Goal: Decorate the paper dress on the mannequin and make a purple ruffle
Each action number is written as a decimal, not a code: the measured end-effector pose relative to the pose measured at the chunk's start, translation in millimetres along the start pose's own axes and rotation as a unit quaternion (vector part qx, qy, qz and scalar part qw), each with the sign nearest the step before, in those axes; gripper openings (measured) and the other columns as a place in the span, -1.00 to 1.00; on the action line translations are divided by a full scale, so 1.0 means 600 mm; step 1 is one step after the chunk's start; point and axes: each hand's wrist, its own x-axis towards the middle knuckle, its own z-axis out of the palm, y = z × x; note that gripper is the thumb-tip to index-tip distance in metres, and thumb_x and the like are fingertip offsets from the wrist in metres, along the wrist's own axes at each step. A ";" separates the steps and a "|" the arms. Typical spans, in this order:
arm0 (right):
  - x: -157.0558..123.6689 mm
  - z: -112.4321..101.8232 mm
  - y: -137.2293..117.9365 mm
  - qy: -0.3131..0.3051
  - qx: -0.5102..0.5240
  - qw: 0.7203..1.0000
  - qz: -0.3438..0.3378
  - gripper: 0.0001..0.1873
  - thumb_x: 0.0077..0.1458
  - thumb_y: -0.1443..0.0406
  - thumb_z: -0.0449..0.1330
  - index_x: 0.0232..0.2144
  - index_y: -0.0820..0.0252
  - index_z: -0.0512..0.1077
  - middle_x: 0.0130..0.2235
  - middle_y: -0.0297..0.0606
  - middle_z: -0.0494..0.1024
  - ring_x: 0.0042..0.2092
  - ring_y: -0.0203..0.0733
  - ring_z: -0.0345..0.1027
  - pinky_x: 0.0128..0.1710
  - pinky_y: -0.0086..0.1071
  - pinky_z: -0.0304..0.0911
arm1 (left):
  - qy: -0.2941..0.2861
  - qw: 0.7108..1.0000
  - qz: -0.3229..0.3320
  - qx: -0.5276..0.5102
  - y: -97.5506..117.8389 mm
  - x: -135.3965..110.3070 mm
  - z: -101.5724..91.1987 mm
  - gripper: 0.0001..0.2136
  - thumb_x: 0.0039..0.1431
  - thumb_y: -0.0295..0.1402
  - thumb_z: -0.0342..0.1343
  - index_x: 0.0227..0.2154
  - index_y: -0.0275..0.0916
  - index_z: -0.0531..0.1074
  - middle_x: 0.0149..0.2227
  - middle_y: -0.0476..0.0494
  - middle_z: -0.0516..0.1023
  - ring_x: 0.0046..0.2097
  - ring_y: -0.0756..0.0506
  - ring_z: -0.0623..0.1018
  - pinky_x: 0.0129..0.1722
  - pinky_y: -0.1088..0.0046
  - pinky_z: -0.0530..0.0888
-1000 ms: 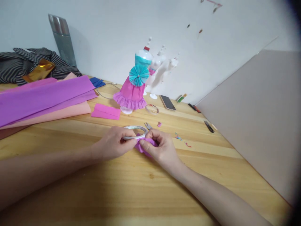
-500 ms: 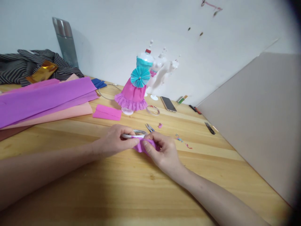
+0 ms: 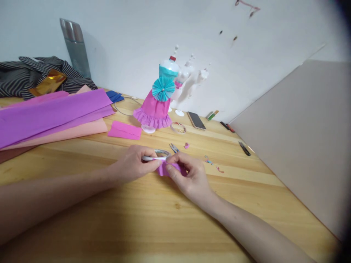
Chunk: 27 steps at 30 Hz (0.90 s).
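Observation:
My left hand [image 3: 133, 163] pinches a white tape roll [image 3: 156, 155] just above the wooden table [image 3: 153, 223]. My right hand [image 3: 189, 175] is closed on a small piece of purple crepe paper [image 3: 164, 170], held right against the roll. The fingertips of both hands meet at the paper. Small snips [image 3: 173, 148] lie on the table just behind the hands.
A doll form in a pink and teal paper dress [image 3: 156, 104] stands behind, with white doll forms [image 3: 189, 82] beside it. Purple and peach paper sheets [image 3: 52, 117], a folded pink piece [image 3: 124, 130], a phone [image 3: 196, 120], a bracelet [image 3: 178, 127], striped cloth [image 3: 33, 75] and a grey board [image 3: 304, 138] surround the hands.
The tape roll has tilted lower and flatter in my left hand. Both hands stay together at the purple paper, shifted slightly.

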 end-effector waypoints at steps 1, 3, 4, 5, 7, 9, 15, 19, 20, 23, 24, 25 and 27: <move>-0.001 0.001 0.000 -0.005 0.007 1.000 -0.004 -0.85 0.02 0.33 0.13 -0.56 0.22 0.37 -0.58 -0.39 0.36 -0.57 -0.41 0.08 -0.58 -0.50 0.01 | 0.002 1.000 0.002 0.006 0.002 0.000 0.001 -0.72 0.03 -0.23 0.01 -0.66 -0.30 0.33 -0.64 0.06 0.12 -0.54 0.07 0.15 -0.55 0.51 0.05; -0.001 0.003 0.001 -0.011 0.018 1.000 0.000 -0.85 0.02 0.33 0.13 -0.56 0.22 0.37 -0.57 -0.38 0.37 -0.57 -0.41 0.09 -0.58 -0.50 0.02 | 0.009 1.000 0.012 0.017 0.004 -0.001 0.001 -0.73 0.02 -0.25 0.01 -0.67 -0.30 0.31 -0.65 0.06 0.13 -0.55 0.07 0.15 -0.56 0.51 0.06; -0.001 0.003 0.001 -0.011 0.021 1.000 0.008 -0.85 0.02 0.32 0.13 -0.56 0.23 0.37 -0.58 -0.38 0.37 -0.57 -0.41 0.09 -0.58 -0.50 0.02 | 0.012 0.999 0.020 0.024 0.005 -0.001 0.001 -0.73 0.03 -0.25 0.00 -0.68 -0.30 0.31 -0.65 0.06 0.14 -0.55 0.07 0.15 -0.56 0.51 0.06; -0.001 0.004 0.002 -0.008 0.024 1.000 0.017 -0.84 0.02 0.31 0.14 -0.56 0.23 0.37 -0.59 -0.37 0.37 -0.57 -0.40 0.10 -0.58 -0.50 0.02 | 0.015 0.999 0.028 0.033 0.006 -0.001 0.002 -0.73 0.03 -0.26 0.01 -0.68 -0.30 0.32 -0.66 0.06 0.15 -0.56 0.08 0.15 -0.56 0.51 0.05; -0.001 0.004 0.002 0.000 0.029 0.999 0.035 -0.84 0.00 0.28 0.15 -0.57 0.23 0.37 -0.61 -0.37 0.37 -0.57 -0.39 0.12 -0.59 -0.49 0.04 | 0.023 0.997 0.043 0.054 0.006 -0.002 0.002 -0.72 0.05 -0.28 0.01 -0.68 -0.30 0.34 -0.66 0.06 0.16 -0.57 0.08 0.17 -0.57 0.51 0.05; -0.001 0.005 0.002 0.008 0.036 0.998 0.046 -0.84 -0.01 0.27 0.17 -0.57 0.22 0.36 -0.60 -0.36 0.41 -0.57 -0.38 0.14 -0.59 -0.49 0.06 | 0.031 0.995 0.062 0.067 0.006 -0.003 0.002 -0.74 0.05 -0.31 0.01 -0.68 -0.30 0.35 -0.67 0.06 0.19 -0.57 0.08 0.19 -0.57 0.53 0.06; -0.002 0.008 0.001 0.005 0.045 0.997 0.061 -0.83 -0.02 0.26 0.18 -0.57 0.21 0.37 -0.57 -0.31 0.49 -0.57 -0.37 0.20 -0.57 -0.48 0.11 | 0.056 0.987 0.130 0.081 0.005 -0.004 0.004 -0.77 0.06 -0.40 0.03 -0.67 -0.29 0.32 -0.66 0.09 0.23 -0.57 0.09 0.21 -0.55 0.57 0.12; -0.003 0.009 0.003 0.012 0.036 0.998 0.059 -0.83 -0.01 0.26 0.19 -0.57 0.21 0.37 -0.58 -0.33 0.46 -0.56 -0.36 0.19 -0.57 -0.48 0.09 | 0.063 0.985 0.143 0.079 0.003 -0.005 0.006 -0.77 0.07 -0.41 0.03 -0.67 -0.28 0.31 -0.67 0.10 0.24 -0.57 0.09 0.22 -0.54 0.57 0.14; -0.002 0.009 0.004 0.014 0.036 0.998 0.058 -0.83 -0.01 0.26 0.19 -0.57 0.20 0.36 -0.59 -0.34 0.45 -0.57 -0.37 0.17 -0.58 -0.48 0.07 | 0.066 0.984 0.145 0.080 0.003 -0.005 0.006 -0.77 0.06 -0.41 0.03 -0.67 -0.28 0.31 -0.67 0.10 0.25 -0.57 0.09 0.23 -0.54 0.57 0.14; -0.001 0.009 0.002 0.020 0.050 0.997 0.046 -0.82 -0.01 0.28 0.19 -0.59 0.18 0.31 -0.61 -0.38 0.41 -0.59 -0.40 0.12 -0.60 -0.49 0.03 | 0.069 0.982 0.151 0.086 0.002 -0.005 0.007 -0.77 0.07 -0.40 0.04 -0.67 -0.28 0.32 -0.67 0.09 0.26 -0.57 0.08 0.24 -0.54 0.56 0.14; -0.001 0.009 0.001 0.022 0.056 0.997 0.041 -0.81 -0.02 0.28 0.19 -0.59 0.18 0.29 -0.61 -0.39 0.39 -0.60 -0.40 0.10 -0.61 -0.49 0.02 | 0.069 0.982 0.153 0.087 0.002 -0.005 0.006 -0.77 0.07 -0.40 0.04 -0.67 -0.28 0.33 -0.67 0.09 0.27 -0.57 0.08 0.24 -0.54 0.56 0.14; 0.000 0.009 0.000 0.024 0.060 0.997 0.036 -0.80 -0.02 0.29 0.19 -0.60 0.17 0.28 -0.62 -0.41 0.38 -0.60 -0.41 0.08 -0.61 -0.49 0.02 | 0.068 0.982 0.156 0.087 0.002 -0.004 0.006 -0.77 0.08 -0.40 0.04 -0.67 -0.28 0.33 -0.67 0.09 0.27 -0.57 0.09 0.24 -0.54 0.56 0.14; 0.001 0.009 -0.001 0.024 0.062 0.997 0.034 -0.80 -0.02 0.30 0.19 -0.60 0.16 0.26 -0.63 -0.42 0.37 -0.61 -0.41 0.07 -0.61 -0.49 0.02 | 0.072 0.980 0.161 0.092 0.002 -0.004 0.006 -0.76 0.08 -0.40 0.04 -0.67 -0.28 0.33 -0.67 0.09 0.28 -0.58 0.09 0.22 -0.53 0.56 0.15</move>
